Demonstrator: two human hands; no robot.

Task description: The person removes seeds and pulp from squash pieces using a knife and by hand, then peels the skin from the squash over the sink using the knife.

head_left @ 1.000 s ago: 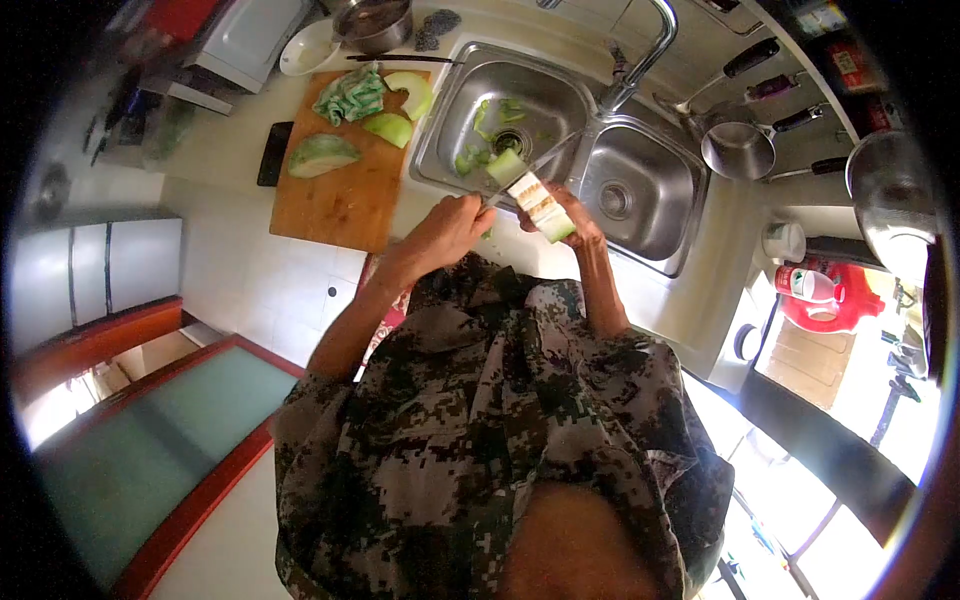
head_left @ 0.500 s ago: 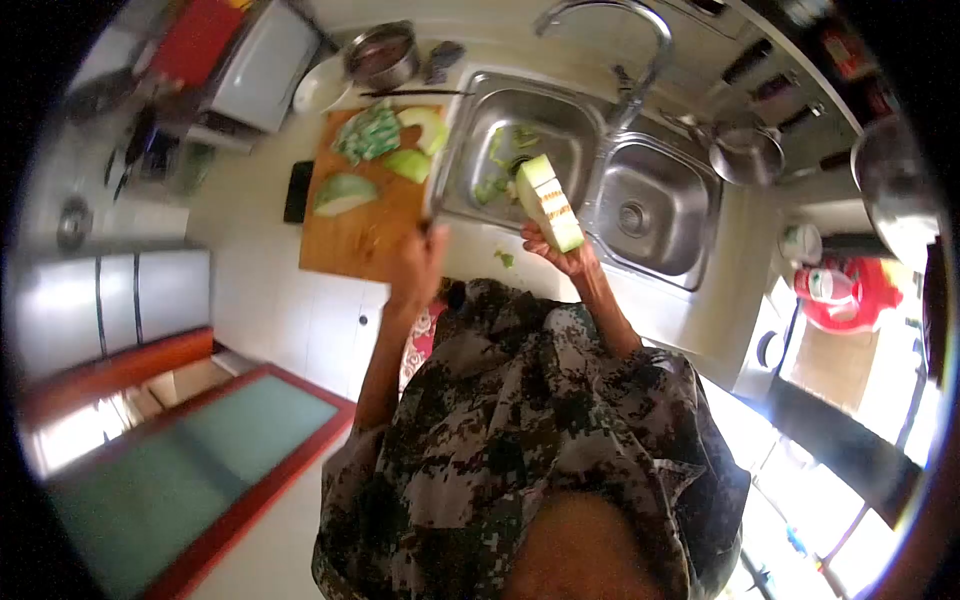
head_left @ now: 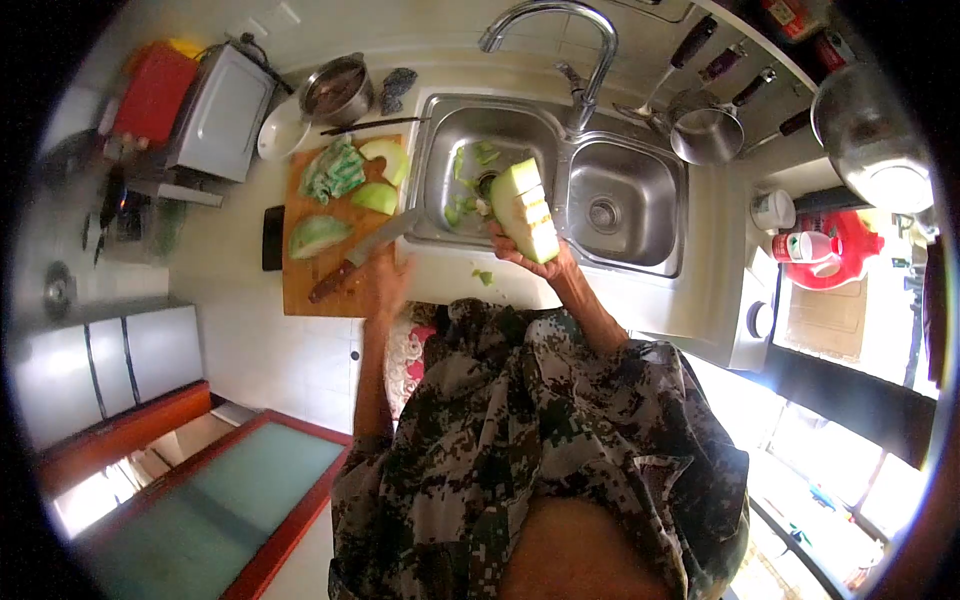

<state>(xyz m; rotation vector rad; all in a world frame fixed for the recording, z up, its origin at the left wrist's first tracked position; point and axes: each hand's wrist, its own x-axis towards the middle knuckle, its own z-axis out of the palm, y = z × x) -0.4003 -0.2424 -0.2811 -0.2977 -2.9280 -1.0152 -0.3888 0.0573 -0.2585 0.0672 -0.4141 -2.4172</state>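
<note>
My right hand (head_left: 530, 252) is closed round the lower end of a long pale-green melon piece (head_left: 525, 210), held tilted above the front of the left sink basin. Cuts cross its face, and brownish seed flesh shows along it. A knife (head_left: 385, 235) with a dark reddish handle lies at the right side of the wooden cutting board (head_left: 300, 300), its blade reaching toward the sink. Beside the blade is my left hand (head_left: 385, 280), slightly blurred, its fingers apart. More melon pieces (head_left: 320, 236) and a green-and-white crumpled cloth or bag (head_left: 333, 170) rest on the board.
Green peelings (head_left: 460, 205) lie in the left basin (head_left: 430, 150). The tap (head_left: 600, 60) arches over the double sink. A pot (head_left: 335, 90), white bowl (head_left: 283, 130) and black phone-like object (head_left: 272, 238) surround the board. Pans and utensils (head_left: 707, 130) hang at right.
My left hand has moved down and left relative to the sink, and the knife now shows lying on the board. The melon piece stays in my right hand. The camera view has shifted.
</note>
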